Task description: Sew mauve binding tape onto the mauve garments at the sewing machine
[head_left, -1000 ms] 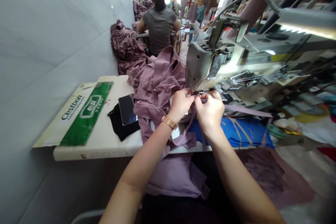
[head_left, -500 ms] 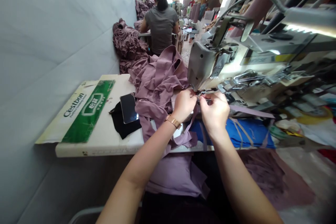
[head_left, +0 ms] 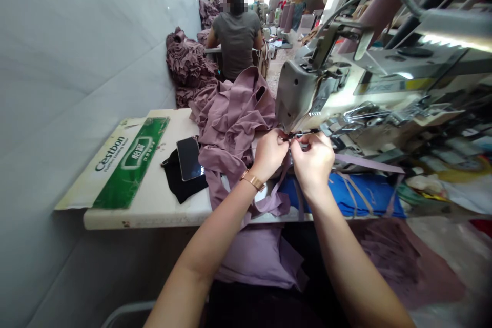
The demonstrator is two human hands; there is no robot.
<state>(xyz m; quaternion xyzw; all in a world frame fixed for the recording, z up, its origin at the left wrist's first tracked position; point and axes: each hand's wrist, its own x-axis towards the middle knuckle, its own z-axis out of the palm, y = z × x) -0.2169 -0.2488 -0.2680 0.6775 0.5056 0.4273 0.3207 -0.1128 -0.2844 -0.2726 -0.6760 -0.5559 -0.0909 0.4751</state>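
A sewing machine point(head_left: 295, 92) stands in front of me, and both hands meet under its head at the needle area. My left hand point(head_left: 271, 152) is closed, with thumb and fingertips pinched close to the presser foot. Beside it my right hand point(head_left: 313, 161) pinches at the same spot, its fingertips almost touching the left ones. Whatever lies between the fingertips is too small and covered to make out. Mauve fabric point(head_left: 234, 107) is heaped left of the machine head, and a loop of it hangs below my hands. A narrow mauve strip point(head_left: 369, 163) runs out to the right of my right hand.
On the white table point(head_left: 146, 219) lie a phone point(head_left: 189, 159) on black cloth and a green-and-white Cestbon board point(head_left: 128, 164). Blue material point(head_left: 346, 195) lies beneath my right wrist. Mauve cloth covers my lap. A tiled wall borders the left; people sit and stand farther back.
My hands stay at the needle area; the right fingers shift slightly and press closer together. The camera view moves a little. In the background, a standing person has shifted.
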